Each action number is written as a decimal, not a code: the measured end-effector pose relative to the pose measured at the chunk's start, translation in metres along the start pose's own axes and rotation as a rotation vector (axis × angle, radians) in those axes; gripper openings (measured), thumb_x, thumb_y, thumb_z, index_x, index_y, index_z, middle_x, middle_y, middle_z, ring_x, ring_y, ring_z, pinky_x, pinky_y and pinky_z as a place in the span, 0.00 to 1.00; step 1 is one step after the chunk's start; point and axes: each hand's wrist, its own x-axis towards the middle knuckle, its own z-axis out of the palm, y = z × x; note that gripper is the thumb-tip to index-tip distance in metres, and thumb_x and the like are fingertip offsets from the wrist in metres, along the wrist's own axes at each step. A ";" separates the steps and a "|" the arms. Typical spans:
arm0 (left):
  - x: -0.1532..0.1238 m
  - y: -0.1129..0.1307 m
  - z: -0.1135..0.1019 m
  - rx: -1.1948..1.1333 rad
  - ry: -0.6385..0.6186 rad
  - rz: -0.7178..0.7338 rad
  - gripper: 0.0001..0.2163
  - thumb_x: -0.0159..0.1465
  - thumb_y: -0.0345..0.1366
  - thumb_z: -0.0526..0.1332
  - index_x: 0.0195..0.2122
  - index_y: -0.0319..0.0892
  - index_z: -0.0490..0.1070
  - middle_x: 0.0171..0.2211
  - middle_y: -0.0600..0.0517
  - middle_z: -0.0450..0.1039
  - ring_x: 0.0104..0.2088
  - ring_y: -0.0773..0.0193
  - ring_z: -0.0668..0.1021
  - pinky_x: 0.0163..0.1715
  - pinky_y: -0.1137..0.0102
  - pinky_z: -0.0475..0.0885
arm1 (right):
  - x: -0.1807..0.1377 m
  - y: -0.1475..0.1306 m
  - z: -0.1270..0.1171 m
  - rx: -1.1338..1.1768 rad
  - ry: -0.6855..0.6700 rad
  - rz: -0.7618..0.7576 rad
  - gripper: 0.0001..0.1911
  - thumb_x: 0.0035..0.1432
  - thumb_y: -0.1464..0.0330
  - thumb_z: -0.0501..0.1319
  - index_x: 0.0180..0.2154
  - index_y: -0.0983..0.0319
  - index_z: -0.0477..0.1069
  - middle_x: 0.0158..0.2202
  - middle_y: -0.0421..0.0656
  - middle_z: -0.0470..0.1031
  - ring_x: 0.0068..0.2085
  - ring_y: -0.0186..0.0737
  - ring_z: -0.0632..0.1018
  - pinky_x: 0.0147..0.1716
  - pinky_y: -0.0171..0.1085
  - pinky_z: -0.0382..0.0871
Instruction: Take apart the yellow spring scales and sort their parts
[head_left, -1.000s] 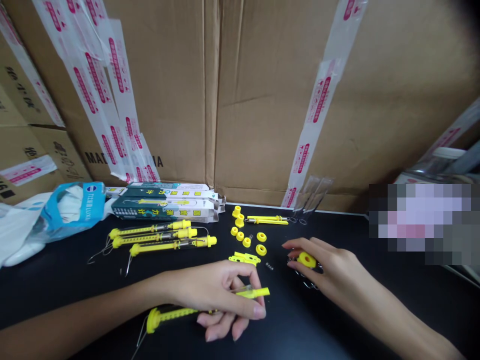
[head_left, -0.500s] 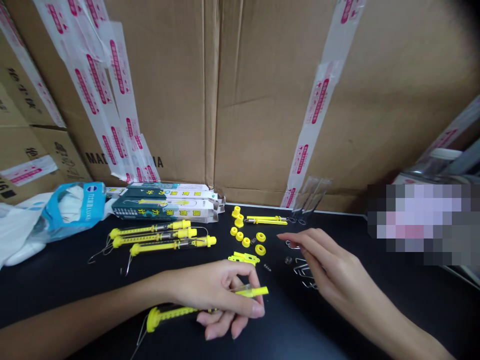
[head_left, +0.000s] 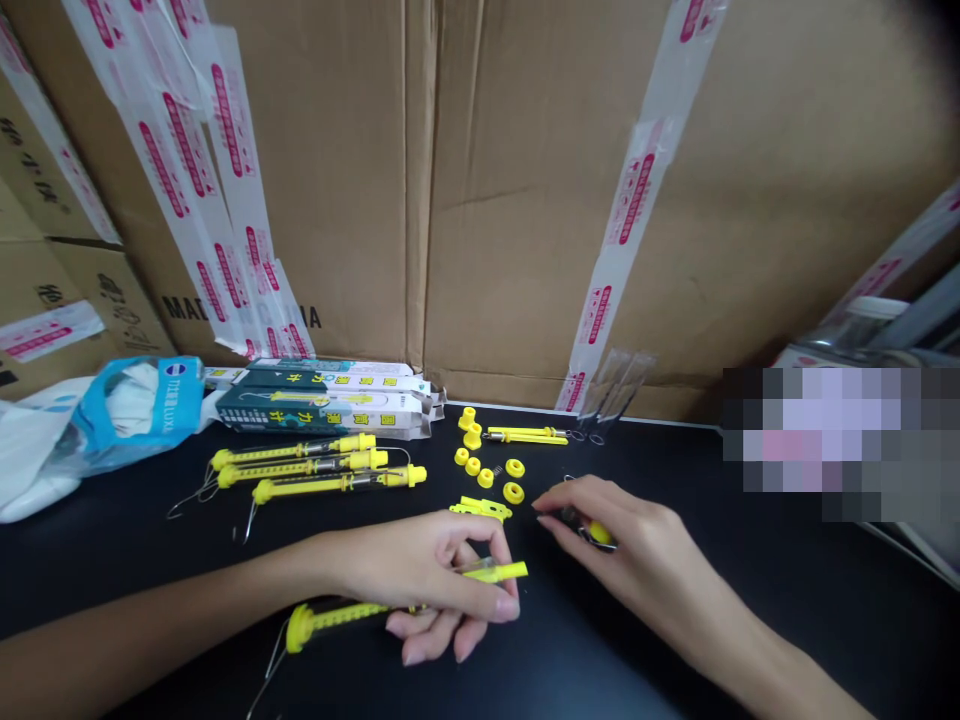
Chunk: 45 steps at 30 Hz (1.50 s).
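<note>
My left hand (head_left: 435,575) is closed on a yellow spring scale tube (head_left: 337,617) that lies low over the black table (head_left: 750,600); its yellow tip (head_left: 504,572) sticks out past my thumb. My right hand (head_left: 622,545) curls over small parts on the table. A yellow piece (head_left: 598,532) and some bent wire show under its fingers. Just beyond both hands lie a flat yellow strip (head_left: 480,508) and several small yellow rings and caps (head_left: 514,492).
Three finished yellow spring scales (head_left: 315,466) lie at left with printed boxes (head_left: 322,400) behind them. A blue and white plastic bag (head_left: 97,420) sits far left. Another yellow rod (head_left: 525,435) lies near the taped cardboard boxes (head_left: 525,200) that wall the back.
My right hand reached out with straight fingers toward the wire hooks, then drew back and curled over the parts. The left hand has kept its hold, almost still.
</note>
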 end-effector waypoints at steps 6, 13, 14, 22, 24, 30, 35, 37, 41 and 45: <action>-0.001 0.001 0.000 0.013 0.017 -0.001 0.18 0.61 0.48 0.69 0.37 0.43 0.64 0.19 0.61 0.72 0.09 0.76 0.67 0.06 0.82 0.56 | 0.004 0.003 -0.019 0.006 0.017 0.095 0.08 0.65 0.64 0.58 0.42 0.54 0.75 0.35 0.38 0.82 0.31 0.36 0.81 0.33 0.34 0.76; 0.000 -0.001 0.001 0.014 0.017 0.001 0.17 0.62 0.47 0.68 0.36 0.43 0.63 0.19 0.61 0.73 0.09 0.76 0.67 0.06 0.82 0.57 | 0.000 0.022 -0.010 -0.043 -0.079 -0.026 0.07 0.66 0.65 0.60 0.40 0.54 0.77 0.44 0.42 0.81 0.40 0.42 0.82 0.43 0.42 0.76; 0.000 -0.001 0.001 0.012 0.018 -0.002 0.16 0.62 0.46 0.68 0.36 0.43 0.63 0.19 0.61 0.73 0.09 0.76 0.67 0.06 0.82 0.57 | 0.000 0.025 -0.008 -0.054 -0.086 -0.034 0.07 0.65 0.66 0.60 0.40 0.54 0.78 0.45 0.43 0.81 0.40 0.42 0.82 0.43 0.42 0.76; -0.001 -0.003 -0.001 0.012 0.007 0.000 0.15 0.63 0.45 0.67 0.38 0.43 0.64 0.21 0.60 0.73 0.10 0.76 0.68 0.07 0.82 0.57 | 0.003 0.024 -0.007 -0.030 -0.115 0.007 0.09 0.62 0.72 0.61 0.40 0.57 0.79 0.43 0.44 0.80 0.39 0.40 0.83 0.41 0.39 0.78; 0.000 -0.004 -0.001 0.011 0.013 0.002 0.15 0.63 0.45 0.67 0.38 0.43 0.64 0.21 0.60 0.73 0.10 0.75 0.68 0.07 0.82 0.57 | 0.004 0.022 -0.010 -0.015 -0.124 0.023 0.08 0.61 0.72 0.62 0.40 0.57 0.79 0.43 0.43 0.81 0.39 0.40 0.83 0.40 0.38 0.78; 0.000 -0.004 -0.001 0.013 0.001 0.015 0.14 0.64 0.44 0.67 0.39 0.43 0.64 0.21 0.61 0.73 0.10 0.76 0.67 0.07 0.81 0.56 | 0.005 0.023 -0.020 -0.004 -0.074 0.024 0.07 0.61 0.63 0.66 0.41 0.54 0.79 0.42 0.42 0.82 0.40 0.42 0.83 0.40 0.40 0.77; 0.000 -0.004 -0.001 0.003 0.009 0.023 0.15 0.63 0.44 0.68 0.38 0.43 0.64 0.21 0.60 0.73 0.10 0.76 0.68 0.07 0.81 0.56 | 0.002 0.026 -0.014 -0.037 -0.108 0.026 0.09 0.63 0.62 0.64 0.45 0.53 0.78 0.43 0.41 0.82 0.40 0.44 0.82 0.42 0.43 0.75; 0.000 -0.004 -0.001 -0.007 0.009 0.022 0.15 0.63 0.44 0.68 0.38 0.43 0.64 0.21 0.60 0.73 0.10 0.75 0.68 0.07 0.81 0.56 | 0.001 0.026 -0.008 -0.082 -0.098 0.027 0.11 0.64 0.62 0.63 0.47 0.53 0.76 0.45 0.41 0.81 0.40 0.45 0.82 0.43 0.45 0.75; 0.000 -0.003 0.000 -0.017 0.011 0.032 0.16 0.62 0.45 0.69 0.37 0.43 0.64 0.21 0.60 0.73 0.10 0.75 0.69 0.06 0.81 0.57 | 0.001 0.021 0.003 -0.133 -0.123 0.015 0.10 0.69 0.63 0.58 0.48 0.54 0.75 0.45 0.42 0.79 0.40 0.45 0.81 0.44 0.48 0.72; 0.001 -0.003 0.000 -0.006 0.008 0.034 0.16 0.62 0.45 0.69 0.37 0.43 0.64 0.20 0.61 0.73 0.09 0.75 0.68 0.06 0.81 0.57 | 0.002 0.015 0.003 -0.094 -0.127 -0.042 0.12 0.72 0.68 0.52 0.47 0.56 0.73 0.44 0.42 0.80 0.41 0.43 0.81 0.45 0.47 0.71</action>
